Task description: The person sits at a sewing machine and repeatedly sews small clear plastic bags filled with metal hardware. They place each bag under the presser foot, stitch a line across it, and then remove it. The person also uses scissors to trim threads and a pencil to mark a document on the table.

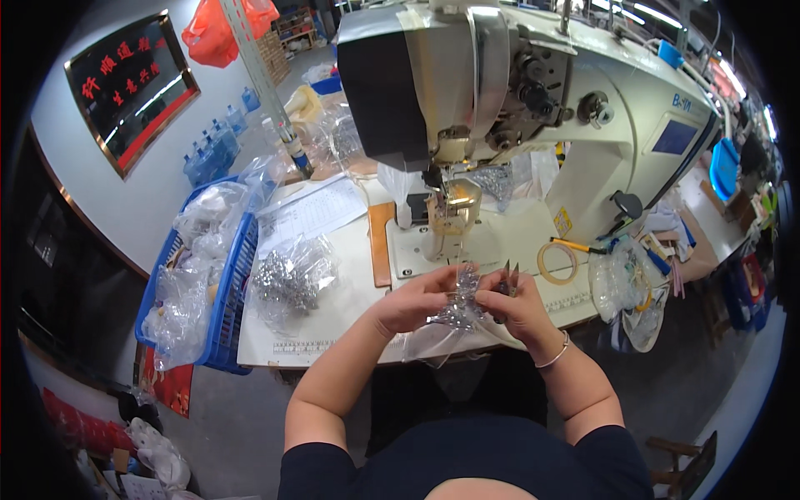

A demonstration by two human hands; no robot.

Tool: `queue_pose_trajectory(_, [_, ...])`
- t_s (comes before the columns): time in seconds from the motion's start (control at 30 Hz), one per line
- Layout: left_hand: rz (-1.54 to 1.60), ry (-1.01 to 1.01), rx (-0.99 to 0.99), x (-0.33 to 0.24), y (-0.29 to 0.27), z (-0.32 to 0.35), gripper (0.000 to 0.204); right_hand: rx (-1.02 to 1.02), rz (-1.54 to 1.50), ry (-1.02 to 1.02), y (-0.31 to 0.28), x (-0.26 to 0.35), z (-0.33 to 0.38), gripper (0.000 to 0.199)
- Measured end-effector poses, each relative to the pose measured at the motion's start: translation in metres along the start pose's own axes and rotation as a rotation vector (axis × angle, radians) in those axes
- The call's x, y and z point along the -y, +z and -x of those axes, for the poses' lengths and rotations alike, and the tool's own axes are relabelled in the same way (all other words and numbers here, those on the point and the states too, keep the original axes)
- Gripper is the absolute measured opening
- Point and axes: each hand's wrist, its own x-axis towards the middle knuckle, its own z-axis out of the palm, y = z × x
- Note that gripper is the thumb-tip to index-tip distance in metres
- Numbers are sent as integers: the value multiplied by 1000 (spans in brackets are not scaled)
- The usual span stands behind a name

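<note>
My left hand (417, 300) is closed, pinching a silvery, glittering piece with clear plastic-like parts (460, 312) at the table's front edge. Close beside it, my right hand (518, 310) is closed round a pair of thread snips (512, 273), their blades pointing up and away from me. The right fingertips also meet the glittering piece; how firmly they grip it is hidden. Both hands are just in front of the needle area of a large white sewing machine (612, 83). A clear bag of similar silvery pieces (293, 279) lies on the table to the left.
A blue plastic basket (236, 292) full of clear bags stands at the left. On the table are paper sheets (312, 215), a brown strip (382, 246), a tape roll (557, 263) and a yellow-handled tool (579, 246). More plastic bags (621, 279) hang at the right edge.
</note>
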Motion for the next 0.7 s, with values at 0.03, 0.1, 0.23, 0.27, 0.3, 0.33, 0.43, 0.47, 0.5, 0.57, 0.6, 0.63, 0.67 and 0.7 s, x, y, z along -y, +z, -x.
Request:
queue_pose_trajectory(0.03, [20, -56, -51, -2, -1, -2, 72, -34, 52, -27, -5, 2, -3, 14])
queue_pose_trajectory(0.1, [35, -91, -94, -7, -1, -7, 62, -81, 100, -63, -10, 7, -8, 14])
queue_pose_trajectory(0.23, [64, -13, -89, -15, 3, -18, 47, -82, 103, -114, -14, 10, -22, 11])
queue_pose_trajectory(0.27, [83, 4, -96, -17, 4, -22, 45, -91, 94, -133, -16, 14, -25, 11])
queue_pose_trajectory(0.3, [103, 14, -102, -17, 5, -28, 41, -106, 82, -150, -19, 16, -28, 11])
queue_pose_trajectory(0.33, [113, 45, -136, -15, 7, -32, 43, -116, 67, -166, -22, 19, -30, 10])
queue_pose_trajectory(0.43, [190, 103, -214, -8, 24, -48, 50, -144, 59, -201, -40, 26, -32, 12])
queue_pose_trajectory(0.47, [272, 97, -216, -4, 27, -54, 49, -153, 45, -205, -45, 27, -34, 11])
queue_pose_trajectory(0.5, [358, 90, -218, 2, 30, -60, 49, -167, 20, -208, -46, 28, -37, 11])
queue_pose_trajectory(0.57, [381, 184, -184, 3, 35, -66, 42, -191, -29, -213, -47, 33, -45, 10])
queue_pose_trajectory(0.6, [253, 184, -265, -1, 37, -67, 41, -196, 7, -211, -48, 36, -49, 10])
queue_pose_trajectory(0.63, [120, 189, -350, -9, 42, -63, 39, -195, 40, -210, -44, 39, -53, 11])
queue_pose_trajectory(0.67, [-13, 194, -434, -16, 42, -59, 38, -194, 74, -209, -40, 42, -58, 11])
queue_pose_trajectory(0.7, [-65, 212, -531, -20, 39, -57, 36, -202, 79, -192, -35, 41, -64, 12])
